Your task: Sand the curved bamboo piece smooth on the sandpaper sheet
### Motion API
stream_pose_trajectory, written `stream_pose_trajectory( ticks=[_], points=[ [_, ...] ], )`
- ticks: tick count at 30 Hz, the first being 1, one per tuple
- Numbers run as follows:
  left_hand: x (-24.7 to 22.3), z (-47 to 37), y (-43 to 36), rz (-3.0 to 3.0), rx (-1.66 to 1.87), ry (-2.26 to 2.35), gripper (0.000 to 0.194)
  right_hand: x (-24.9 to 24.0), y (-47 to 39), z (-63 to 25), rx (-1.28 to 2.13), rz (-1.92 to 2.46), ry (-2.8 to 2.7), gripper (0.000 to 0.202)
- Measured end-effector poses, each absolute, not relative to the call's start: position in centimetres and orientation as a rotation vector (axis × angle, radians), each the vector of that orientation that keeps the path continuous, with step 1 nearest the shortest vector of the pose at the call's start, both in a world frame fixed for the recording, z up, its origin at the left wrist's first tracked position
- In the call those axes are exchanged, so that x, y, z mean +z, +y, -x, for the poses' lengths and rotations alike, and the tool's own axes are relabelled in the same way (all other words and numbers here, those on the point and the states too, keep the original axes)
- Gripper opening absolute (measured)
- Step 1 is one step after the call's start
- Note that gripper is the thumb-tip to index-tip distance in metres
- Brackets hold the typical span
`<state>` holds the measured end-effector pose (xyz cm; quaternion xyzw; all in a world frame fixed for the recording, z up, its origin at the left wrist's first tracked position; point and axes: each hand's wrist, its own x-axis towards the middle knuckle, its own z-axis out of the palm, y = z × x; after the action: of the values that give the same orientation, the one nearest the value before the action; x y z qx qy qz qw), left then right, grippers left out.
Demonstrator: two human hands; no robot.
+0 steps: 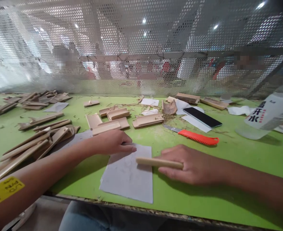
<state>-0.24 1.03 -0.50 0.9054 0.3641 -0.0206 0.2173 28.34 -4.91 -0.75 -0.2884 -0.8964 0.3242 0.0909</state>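
Landmark = paper sheet. Strip pile: left of sheet. Left hand: at sheet's top edge, fingers curled, thumb alongside; can't tell if they're clamped on anything. Wooden stick: free end over right part of sheet, other end past its right edge at right hand. Long axis runs roughly left-right, free end points left, slightly toward the far side. Right hand: just right of sheet, fingers and thumb clamped on stick. Orange-handled knife: beyond sheet, to its right, blade pointing left. Bottle: farther right of sheet.
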Motion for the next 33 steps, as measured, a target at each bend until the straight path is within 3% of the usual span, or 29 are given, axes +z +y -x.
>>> stream_pose_trajectory(
  ticks=[7,12,17,22,27,33],
  points=[
    [-0.43,0.2,0.93,-2.5,-0.048,1.029,0.052,-0.82,-4.81,-28.32,0.861,1.043,-2.589,0.027],
    [-0.43,0.23,0.93,-2.492,-0.058,1.015,0.051,-0.86,-5.05,-28.18,0.943,0.779,-2.681,0.022],
    [-0.63,0.3,1.12,-2.486,-0.04,1.009,0.053,-1.12,-4.63,-28.51,0.975,1.104,-2.507,0.026],
    [-0.62,0.17,1.09,-2.495,-0.057,1.025,0.053,-1.13,-5.19,-28.4,1.093,0.942,-2.582,0.027],
    [-0.65,0.15,1.08,-2.498,-0.074,1.03,0.052,-1.1,-5.18,-28.51,1.084,1.278,-2.391,0.03],
    [-0.52,0.0,1.05,-2.494,-0.096,1.048,0.051,-0.99,-4.91,-28.53,1.099,1.128,-2.512,0.03]
  ],
)
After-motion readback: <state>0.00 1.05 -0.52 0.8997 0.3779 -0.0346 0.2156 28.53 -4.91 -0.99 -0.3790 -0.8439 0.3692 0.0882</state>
